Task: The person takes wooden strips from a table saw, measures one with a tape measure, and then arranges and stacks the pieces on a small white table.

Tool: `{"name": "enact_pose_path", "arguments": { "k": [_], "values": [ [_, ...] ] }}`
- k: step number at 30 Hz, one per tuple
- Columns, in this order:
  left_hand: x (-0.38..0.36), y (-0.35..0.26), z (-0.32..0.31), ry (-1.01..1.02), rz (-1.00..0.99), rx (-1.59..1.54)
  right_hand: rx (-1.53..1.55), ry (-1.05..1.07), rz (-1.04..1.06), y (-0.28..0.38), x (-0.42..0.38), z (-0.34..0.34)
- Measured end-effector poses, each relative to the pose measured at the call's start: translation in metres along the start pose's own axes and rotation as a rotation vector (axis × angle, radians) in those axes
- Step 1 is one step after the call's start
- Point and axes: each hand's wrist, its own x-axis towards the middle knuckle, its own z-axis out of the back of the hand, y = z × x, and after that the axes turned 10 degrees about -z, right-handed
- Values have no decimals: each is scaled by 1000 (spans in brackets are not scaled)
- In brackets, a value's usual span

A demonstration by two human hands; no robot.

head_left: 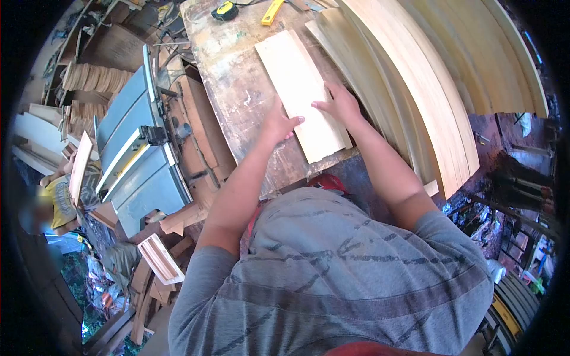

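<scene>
A pale wooden board [291, 65] lies lengthwise on the worn workbench [222, 77]. At its left edge, my left hand [281, 126] grips the wood, the thumb on the top face and the fingers partly hidden at the side. My right hand [341, 105] holds the opposite edge a little farther up, its thumb also resting on the face. Beyond the board's far end are a black and yellow tape measure [225, 10] and a yellow tool [272, 12] that I cannot fully make out.
Large curved wooden panels [409, 77] stand close on the right. To the left is a blue-topped table saw [133, 98] with a fence. Stacked wood pieces [95, 78] lie behind it. A person in a yellow shirt [62, 204] is at the far left, near wood scraps [142, 291].
</scene>
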Motion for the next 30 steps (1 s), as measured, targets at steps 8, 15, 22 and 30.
{"name": "enact_pose_path", "arguments": {
  "k": [8,15,22,30],
  "values": [
    [18,2,7,-259,-594,735,-40,-60,110,-12,-30,-4],
    [108,-1,39,-337,-687,900,-406,5,414,-16,-108,9],
    [187,-27,56,-278,-568,900,-440,25,520,-24,-107,-9],
    [211,-34,50,-239,-651,964,-334,47,536,-34,-104,-14]
  ]
}}
